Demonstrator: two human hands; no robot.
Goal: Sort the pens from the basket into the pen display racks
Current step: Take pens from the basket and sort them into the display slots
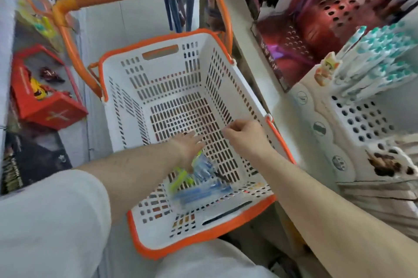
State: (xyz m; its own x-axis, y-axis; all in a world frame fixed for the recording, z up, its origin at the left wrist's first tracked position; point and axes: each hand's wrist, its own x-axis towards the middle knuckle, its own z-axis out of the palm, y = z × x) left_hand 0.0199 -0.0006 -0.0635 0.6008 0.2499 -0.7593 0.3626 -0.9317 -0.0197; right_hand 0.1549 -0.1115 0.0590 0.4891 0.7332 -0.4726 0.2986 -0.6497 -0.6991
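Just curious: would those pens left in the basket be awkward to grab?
Probably a little. The pens look slim and smooth, so they may slide or roll on the basket floor. They look light, and the left hand reaching over them could likely lift several together.

Pens (199,185) lie in the basket (181,236); the display racks (362,117) stand to its right.

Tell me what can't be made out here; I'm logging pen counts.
- Pens in the basket: motion-blurred and partly under the left hand, uncountable.
- Right hand: curled fingers hide whether it holds anything.
- White rack: cut off by the right edge.
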